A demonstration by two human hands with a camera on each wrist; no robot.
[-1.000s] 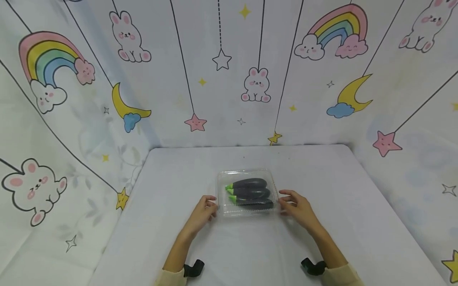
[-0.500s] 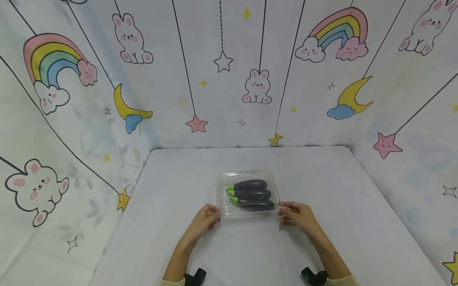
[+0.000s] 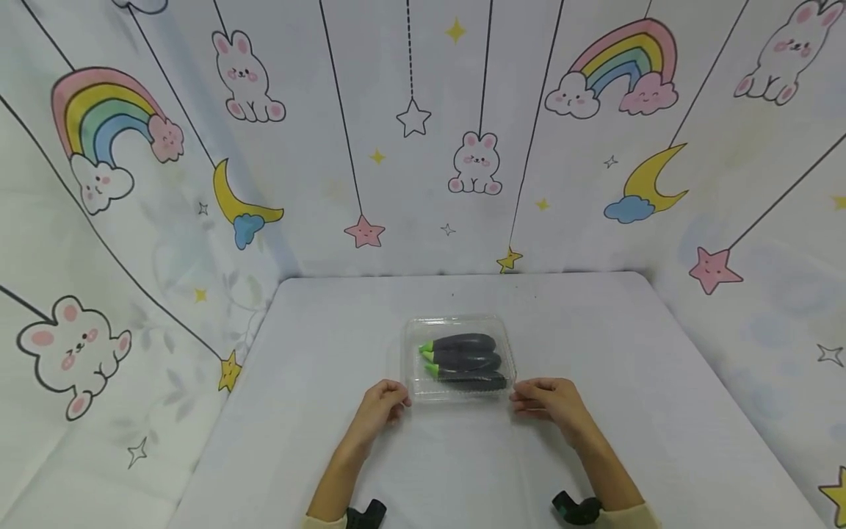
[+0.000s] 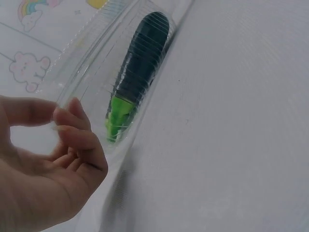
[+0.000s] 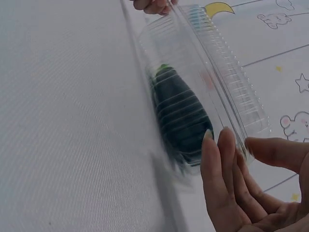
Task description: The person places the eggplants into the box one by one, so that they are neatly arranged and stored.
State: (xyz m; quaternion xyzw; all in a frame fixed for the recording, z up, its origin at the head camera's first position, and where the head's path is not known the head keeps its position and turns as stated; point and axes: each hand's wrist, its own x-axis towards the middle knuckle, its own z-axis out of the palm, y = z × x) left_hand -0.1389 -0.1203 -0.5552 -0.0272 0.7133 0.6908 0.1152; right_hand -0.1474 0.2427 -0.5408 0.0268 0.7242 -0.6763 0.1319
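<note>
A clear plastic clamshell box (image 3: 456, 400) lies on the white table with its lid over three dark eggplants (image 3: 465, 361), their green stem ends to the left. At its near left corner, my left hand (image 3: 378, 413) pinches the rim between thumb and fingertips; the left wrist view shows this hand (image 4: 63, 179) beside the ribbed wall. The right hand (image 3: 554, 404) grips the near right corner. In the right wrist view, the thumb and fingertips of that hand (image 5: 251, 198) stand on either side of the box's rim (image 5: 212, 67).
White cloth covers the table (image 3: 317, 338). Behind and at both sides hangs a curtain (image 3: 423, 66) printed with rabbits, rainbows, moons and stars. A black strap mount (image 3: 366, 514) sits on the left wrist and another mount (image 3: 576, 508) on the right.
Both hands have come slightly nearer to me along the box's sides, down to its near corners, and their fingers have closed on the rim. The box stays in nearly the same place.
</note>
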